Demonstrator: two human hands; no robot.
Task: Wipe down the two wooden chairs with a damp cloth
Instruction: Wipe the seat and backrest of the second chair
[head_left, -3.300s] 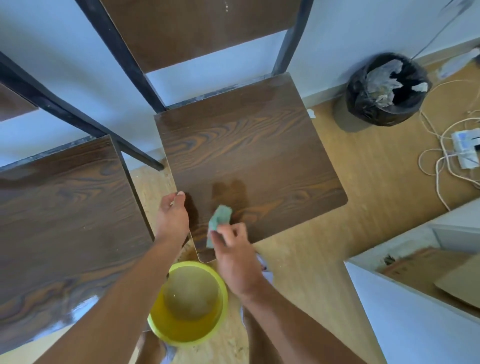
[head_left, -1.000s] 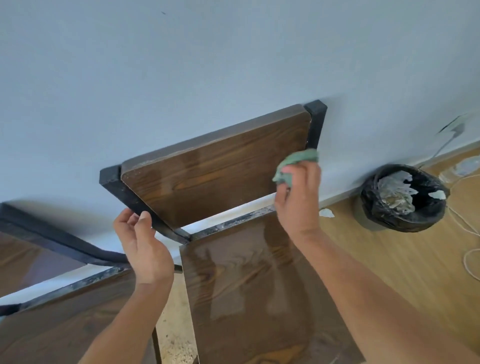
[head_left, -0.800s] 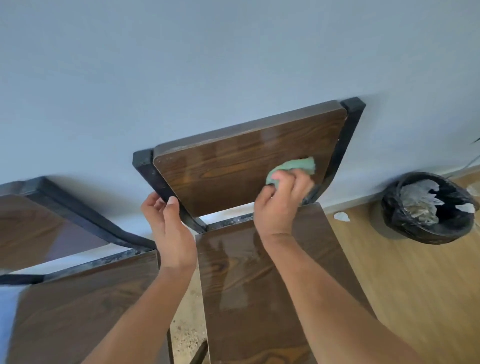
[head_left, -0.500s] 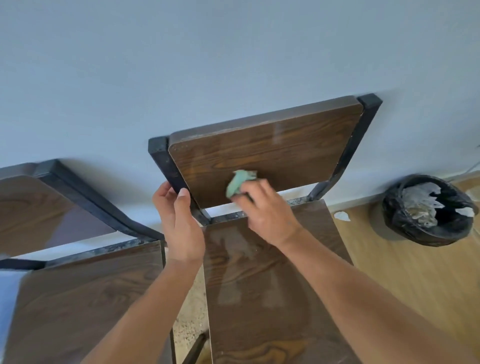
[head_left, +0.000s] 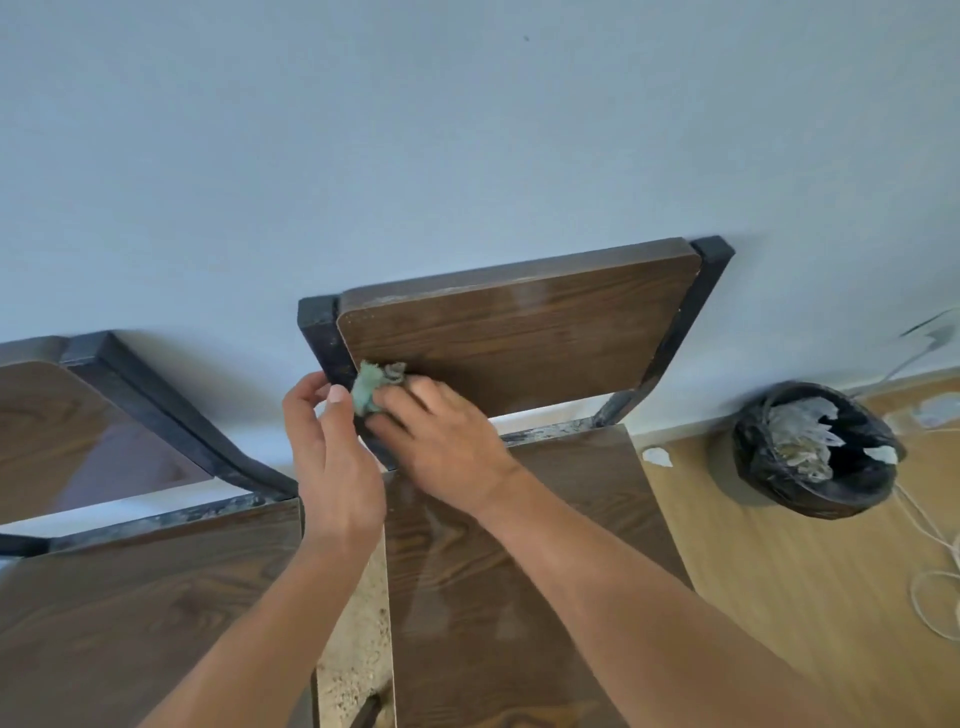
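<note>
Wall: plain pale blue-grey (head_left: 467, 130), behind both chairs and above the hands.
Floor: light wood pattern (head_left: 779, 597), to the right of the right hand; a speckled strip shows between the two seats.
Right chair: dark wood backrest (head_left: 519, 338) in a black metal frame, its seat (head_left: 493, 597) under the forearms.
Left chair: seat (head_left: 130, 597) and backrest, left of the left hand.
Bin: black bag with crumpled waste (head_left: 815, 452), well apart to the right, white cables near it.
Cloth: green, bunched (head_left: 371, 387), at the lower left corner of the right chair backrest.
Right hand: fingers closed on the cloth, pressing it on the wood (head_left: 441, 436).
Left hand: half open, holding nothing, thumb just beside the cloth and the frame (head_left: 332, 447).
Change: half a second ago the cloth was nearer the middle of the backrest; now it is at the left edge.
</note>
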